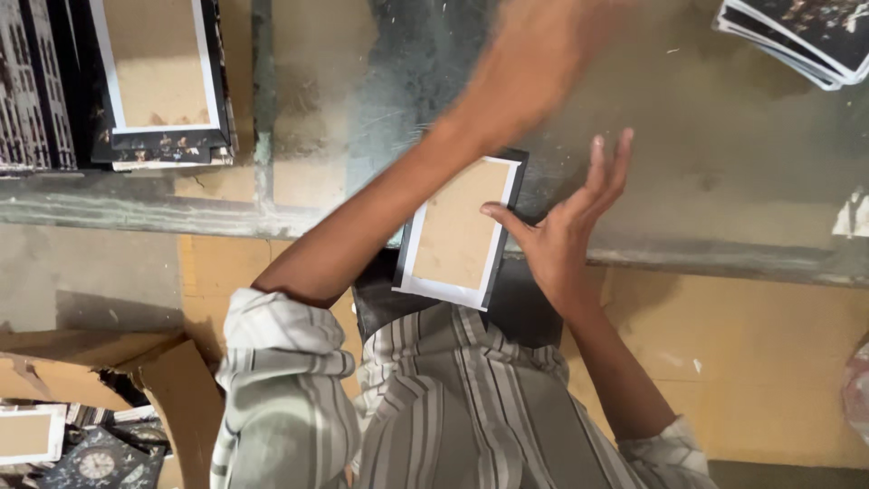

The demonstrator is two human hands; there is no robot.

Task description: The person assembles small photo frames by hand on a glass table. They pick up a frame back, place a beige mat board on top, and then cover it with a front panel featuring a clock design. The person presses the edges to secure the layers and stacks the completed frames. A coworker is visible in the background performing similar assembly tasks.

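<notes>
Right hand (563, 237) lies flat, grip apart, thumb touching the card-backed black frame (459, 234) at the table (724, 154) edge. Left hand (534, 63) blurs above it, grip unclear. Frame stacks (158, 77) sit far left.

A worker in a striped shirt, seen from above beside a green-grey table (706, 136).
The shirt (453, 407) carries pale grey, cream and dark stripes; both sleeves are rolled above the elbows nearest the table, leaving forearms and hands bare, without rings or watch.
</notes>
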